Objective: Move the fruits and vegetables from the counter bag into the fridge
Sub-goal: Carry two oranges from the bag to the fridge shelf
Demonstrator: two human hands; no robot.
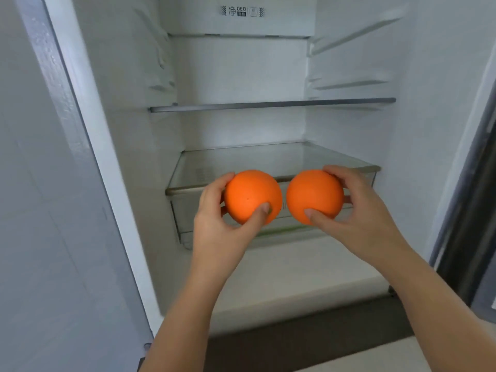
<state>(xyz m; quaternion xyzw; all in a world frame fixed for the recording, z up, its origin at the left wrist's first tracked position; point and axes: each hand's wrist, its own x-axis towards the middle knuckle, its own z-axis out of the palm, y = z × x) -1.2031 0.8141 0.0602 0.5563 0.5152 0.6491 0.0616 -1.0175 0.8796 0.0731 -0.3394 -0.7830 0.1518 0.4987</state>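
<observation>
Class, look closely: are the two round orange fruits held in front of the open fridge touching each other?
Apart. The head view shows a narrow strip of the clear plastic fridge drawer between the left round orange fruit and the right round orange fruit.

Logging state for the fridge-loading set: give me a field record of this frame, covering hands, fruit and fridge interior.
left hand: grips left orange, thumb on its front
right hand: grips right orange, thumb on its front
oranges: side by side, narrow gap between them, held in the air
fridge: open, white interior
glass shelf: behind the oranges
clear drawer: under glass shelf, faint green shape inside, cannot identify
upper shelf: above glass shelf
status: neither orange set down yet
</observation>
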